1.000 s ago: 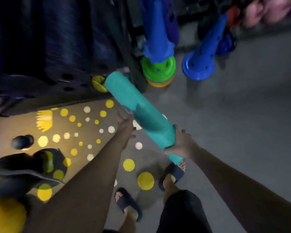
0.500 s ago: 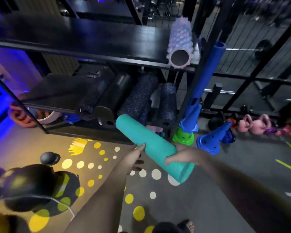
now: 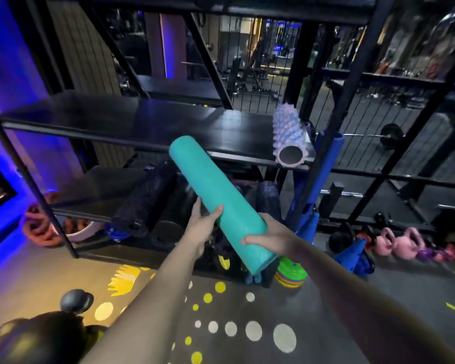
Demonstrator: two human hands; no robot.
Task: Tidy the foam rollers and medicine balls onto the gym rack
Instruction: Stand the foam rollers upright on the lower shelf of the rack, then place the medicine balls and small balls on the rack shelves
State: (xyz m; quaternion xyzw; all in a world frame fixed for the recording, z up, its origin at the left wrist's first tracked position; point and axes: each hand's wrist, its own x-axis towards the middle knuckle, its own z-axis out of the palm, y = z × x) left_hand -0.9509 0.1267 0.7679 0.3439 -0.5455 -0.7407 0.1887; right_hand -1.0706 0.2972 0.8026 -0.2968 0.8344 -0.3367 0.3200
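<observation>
Right hand [image 3: 269,239] and left hand [image 3: 204,228] both grip the roller [image 3: 216,195]. Raise its far end above the shelf [image 3: 142,127] edge, then slide it in.

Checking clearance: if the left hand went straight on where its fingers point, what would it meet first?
Probably the black foam rollers on the lower shelf behind the left hand holding the teal roller; depth unclear.

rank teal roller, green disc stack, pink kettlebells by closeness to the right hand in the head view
1. teal roller: gripped by the right hand.
2. green disc stack: floor, just below it.
3. pink kettlebells: floor, far right.
</observation>
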